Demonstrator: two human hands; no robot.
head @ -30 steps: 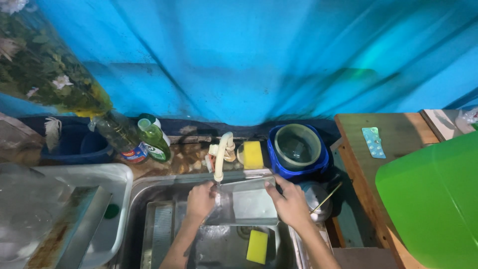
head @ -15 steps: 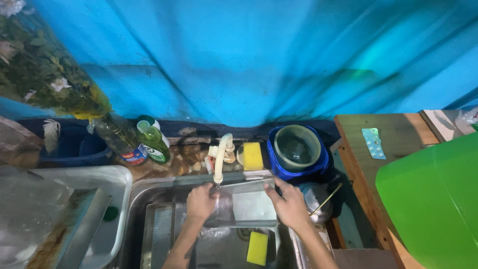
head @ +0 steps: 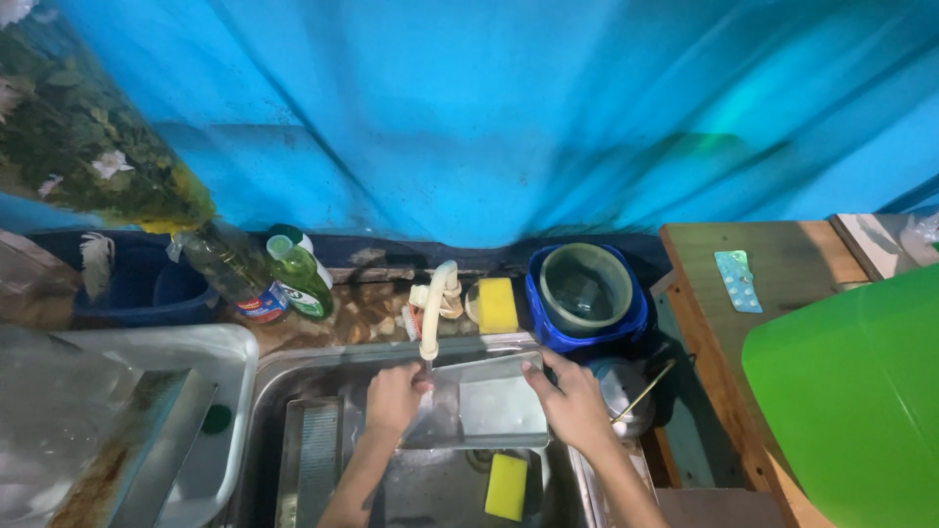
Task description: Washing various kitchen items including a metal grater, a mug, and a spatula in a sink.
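Both my hands hold a clear rectangular container [head: 494, 403] over the steel sink [head: 293, 367], right under the white tap [head: 433, 308]. My left hand [head: 393, 396] grips its left edge and my right hand [head: 572, 403] grips its right edge. A thin stream of water seems to fall from the tap onto the container's left side. A yellow sponge [head: 507, 486] lies in the sink basin below.
A second yellow sponge [head: 497, 304] and a green soap bottle [head: 300, 273] stand behind the sink. A blue bowl with a clear tub [head: 585, 293] sits at right, a metal pot [head: 626, 394] beside it. A white tray [head: 127, 420] lies left; a green lid [head: 851, 401] right.
The container has shifted slightly up and left under the tap. Both hands kept their grip on it.
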